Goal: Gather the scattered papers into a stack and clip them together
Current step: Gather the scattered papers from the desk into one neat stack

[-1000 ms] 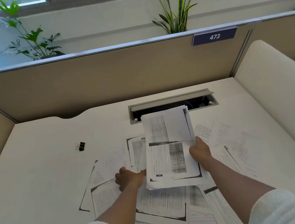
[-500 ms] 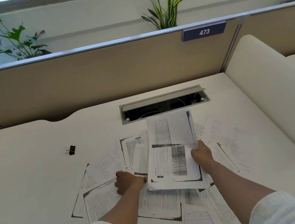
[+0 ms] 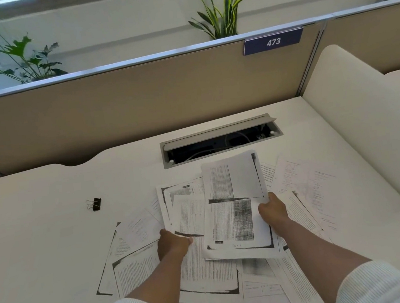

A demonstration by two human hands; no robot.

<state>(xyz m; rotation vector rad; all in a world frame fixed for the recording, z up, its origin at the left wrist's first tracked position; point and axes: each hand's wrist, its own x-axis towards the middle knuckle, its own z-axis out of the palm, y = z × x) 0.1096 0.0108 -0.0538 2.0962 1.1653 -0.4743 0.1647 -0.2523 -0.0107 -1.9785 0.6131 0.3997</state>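
Printed papers lie scattered over the middle of the white desk (image 3: 42, 244). My right hand (image 3: 271, 209) grips the right edge of a gathered stack of sheets (image 3: 235, 207), lifted a little above the others. My left hand (image 3: 173, 244) pinches the lower edge of another sheet (image 3: 188, 215) just left of the stack. More loose pages (image 3: 305, 184) spread out to the right and below my arms. A black binder clip (image 3: 95, 204) lies alone on the desk, well to the left of the papers.
An open cable tray (image 3: 220, 140) is set into the desk just behind the papers. A beige partition (image 3: 138, 98) with a blue "473" sign (image 3: 273, 41) closes off the back. A rounded white divider (image 3: 355, 121) stands at the right. Plants sit behind the partition.
My left hand has taken hold of a sheet and drawn it up beside the stack. The right hand keeps its grip on the stack, which has shifted slightly right.
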